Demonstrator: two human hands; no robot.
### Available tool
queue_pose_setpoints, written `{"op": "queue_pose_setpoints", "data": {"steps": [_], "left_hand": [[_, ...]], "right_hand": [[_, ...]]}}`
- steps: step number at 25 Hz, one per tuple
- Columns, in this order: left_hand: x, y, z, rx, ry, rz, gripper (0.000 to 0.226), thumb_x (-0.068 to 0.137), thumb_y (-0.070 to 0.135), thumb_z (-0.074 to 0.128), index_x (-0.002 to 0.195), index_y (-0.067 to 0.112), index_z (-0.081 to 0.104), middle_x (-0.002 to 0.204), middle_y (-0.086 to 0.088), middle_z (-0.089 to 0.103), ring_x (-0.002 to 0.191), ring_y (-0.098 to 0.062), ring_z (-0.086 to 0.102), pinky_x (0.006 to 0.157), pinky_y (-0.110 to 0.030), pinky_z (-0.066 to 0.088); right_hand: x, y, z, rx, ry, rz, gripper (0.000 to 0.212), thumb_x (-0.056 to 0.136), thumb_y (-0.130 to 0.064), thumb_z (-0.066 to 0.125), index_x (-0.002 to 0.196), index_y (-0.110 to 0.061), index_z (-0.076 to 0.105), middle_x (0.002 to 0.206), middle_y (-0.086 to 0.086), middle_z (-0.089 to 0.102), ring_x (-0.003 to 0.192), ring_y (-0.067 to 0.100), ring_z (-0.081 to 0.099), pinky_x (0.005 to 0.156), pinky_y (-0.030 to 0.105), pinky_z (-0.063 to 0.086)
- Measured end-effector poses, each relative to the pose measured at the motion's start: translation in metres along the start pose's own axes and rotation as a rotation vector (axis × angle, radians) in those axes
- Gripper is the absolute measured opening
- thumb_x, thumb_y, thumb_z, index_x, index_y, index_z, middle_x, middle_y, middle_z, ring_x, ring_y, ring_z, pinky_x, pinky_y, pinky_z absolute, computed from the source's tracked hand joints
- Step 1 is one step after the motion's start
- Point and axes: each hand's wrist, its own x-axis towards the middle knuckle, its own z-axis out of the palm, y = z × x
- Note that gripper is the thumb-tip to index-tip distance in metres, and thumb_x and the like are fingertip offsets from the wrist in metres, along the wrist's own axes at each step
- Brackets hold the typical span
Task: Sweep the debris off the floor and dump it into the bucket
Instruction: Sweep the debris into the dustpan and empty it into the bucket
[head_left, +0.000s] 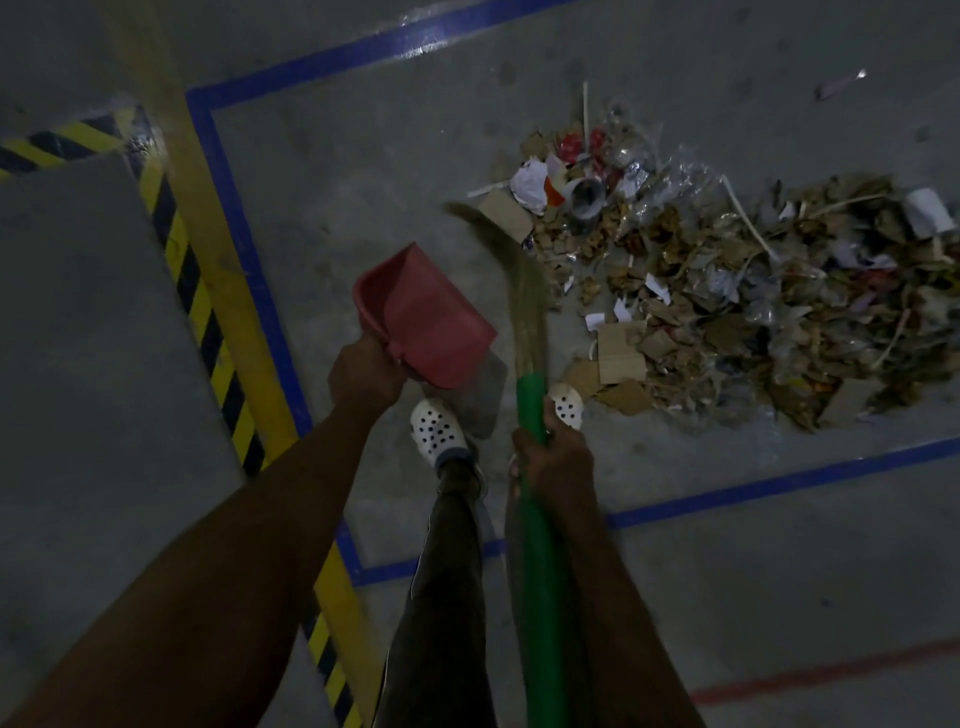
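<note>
Your left hand (363, 374) was clamped round the short handle of the red dustpan (431, 317). The pan seemed to be lifted off the floor, since its shadow fell on the concrete beneath it. It was empty, as far as could be seen, and sat just left of the broom. That looked like a ready position, close enough to set down once some rubbish had been gathered.

Your right hand (553, 467) was closed tightly round the green broom handle (537, 545), high up near where the bristles (509, 265) began. A grip that far forward probably gave you short, controlled strokes with one hand. The bristles were blurred, and their tips reached toward the near left edge of the debris (727, 280).

The debris lay in one long heap of cardboard scraps, paper, dry leaves and clear plastic. It was inside the blue floor tape (244, 234), ahead of you and to your right. None of it was in the dustpan.

The bucket was not in view, so the dumping step looked some way off.
</note>
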Motion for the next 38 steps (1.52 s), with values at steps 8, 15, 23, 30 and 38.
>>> {"op": "queue_pose_setpoints", "data": {"steps": [8, 15, 23, 30, 38], "left_hand": [[-0.012, 0.023, -0.006, 0.004, -0.065, 0.003, 0.038, 0.090, 0.022, 0.060, 0.123, 0.004, 0.058, 0.111, -0.024, 0.067, 0.102, -0.043, 0.063, 0.079, -0.041, 0.049], [-0.027, 0.010, 0.004, 0.029, -0.070, -0.042, 0.040, 0.086, 0.025, 0.063, 0.122, 0.008, 0.059, 0.108, -0.024, 0.068, 0.099, -0.044, 0.064, 0.075, -0.041, 0.049], [-0.051, 0.019, -0.011, -0.011, -0.084, -0.080, 0.035, 0.086, 0.028, 0.063, 0.115, 0.010, 0.062, 0.105, -0.020, 0.069, 0.096, -0.041, 0.065, 0.072, -0.038, 0.047], [-0.056, 0.032, -0.069, -0.126, -0.097, -0.081, 0.032, 0.091, 0.024, 0.059, 0.120, 0.010, 0.061, 0.109, -0.020, 0.069, 0.102, -0.040, 0.064, 0.082, -0.039, 0.049], [0.018, 0.012, -0.138, 0.099, -0.204, 0.228, 0.040, 0.082, 0.029, 0.060, 0.120, 0.017, 0.059, 0.097, -0.019, 0.070, 0.091, -0.041, 0.066, 0.076, -0.042, 0.055]], "right_hand": [[-0.030, 0.011, 0.000, 0.007, -0.177, -0.073, 0.055, 0.099, -0.022, 0.064, 0.149, -0.026, 0.042, 0.075, -0.013, 0.074, 0.057, -0.002, 0.064, 0.051, 0.005, 0.043], [-0.047, 0.035, -0.006, -0.076, 0.015, 0.019, 0.061, 0.095, -0.043, 0.062, 0.150, -0.024, 0.045, 0.098, 0.004, 0.072, 0.083, 0.007, 0.071, 0.073, 0.023, 0.057], [-0.045, 0.015, -0.013, 0.059, -0.071, -0.019, 0.063, 0.095, -0.027, 0.068, 0.153, -0.024, 0.043, 0.064, 0.002, 0.068, 0.048, 0.012, 0.064, 0.053, 0.025, 0.052], [-0.064, -0.059, -0.027, 0.214, 0.001, 0.078, 0.035, 0.096, -0.016, 0.066, 0.130, -0.014, 0.062, 0.070, 0.016, 0.068, 0.047, 0.020, 0.062, 0.046, 0.027, 0.050], [-0.113, -0.108, 0.018, 0.566, 0.200, -0.007, 0.048, 0.094, -0.017, 0.070, 0.132, -0.042, 0.058, 0.072, 0.012, 0.070, 0.050, 0.025, 0.060, 0.045, 0.031, 0.049]]}}
